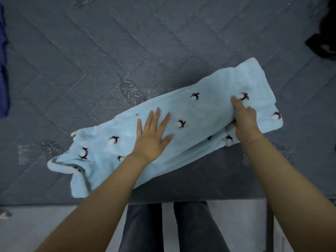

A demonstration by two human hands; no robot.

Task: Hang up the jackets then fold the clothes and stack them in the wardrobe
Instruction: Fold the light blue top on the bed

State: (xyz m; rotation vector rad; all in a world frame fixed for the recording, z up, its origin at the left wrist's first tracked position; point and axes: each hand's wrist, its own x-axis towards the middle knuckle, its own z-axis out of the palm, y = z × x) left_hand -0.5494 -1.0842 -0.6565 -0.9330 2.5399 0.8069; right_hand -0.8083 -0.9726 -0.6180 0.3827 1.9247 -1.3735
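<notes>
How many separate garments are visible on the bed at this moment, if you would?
3: the light blue garment under both hands near the bed's front edge, a dark blue garment at the left border, a black garment at upper right. Others may lie outside view.

One head-worn, wide-angle view looks steeply down and forward from close above, over the bed point(127, 42) edge, the person's legs point(169, 228) at the bottom.

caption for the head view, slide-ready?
Left hand flattens blue garment on bed; right hand grips its edge.
</notes>
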